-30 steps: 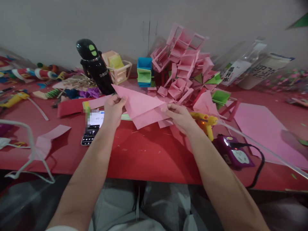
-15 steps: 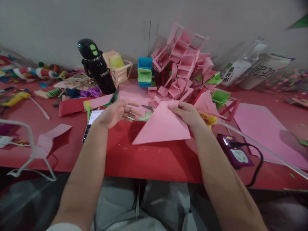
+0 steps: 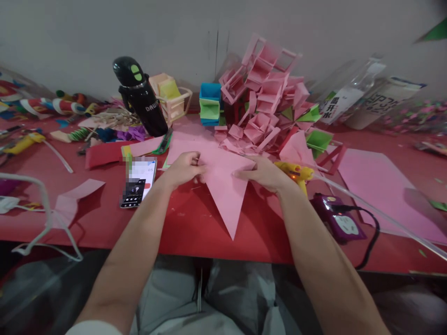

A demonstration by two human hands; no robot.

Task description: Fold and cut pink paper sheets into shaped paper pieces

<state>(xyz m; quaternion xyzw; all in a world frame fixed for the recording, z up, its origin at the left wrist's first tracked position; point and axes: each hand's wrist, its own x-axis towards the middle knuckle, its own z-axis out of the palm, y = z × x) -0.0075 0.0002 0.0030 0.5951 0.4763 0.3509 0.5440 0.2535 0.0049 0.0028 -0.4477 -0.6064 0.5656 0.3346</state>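
Observation:
A pink sheet of paper (image 3: 228,190) hangs between my two hands over the red table, one corner pointing down toward me. My left hand (image 3: 186,168) is closed on its left edge, thumb in front and fingers curled behind. My right hand (image 3: 263,173) pinches the right side, its thumb lying on the paper's face. Just right of that hand a yellow glue gun (image 3: 296,172) lies on the table. Behind the sheet more pink paper (image 3: 185,139) lies flat.
Folded pink paper pieces (image 3: 267,93) are heaped at the back. A black bottle (image 3: 141,100) stands left of them. A phone (image 3: 139,184) lies by my left forearm. On the right are a purple device (image 3: 338,221) with a black cable and a large pink sheet (image 3: 387,190).
My left hand has moved right and taken hold of the paper, which it was apart from before. The sheet has turned so that a corner points down.

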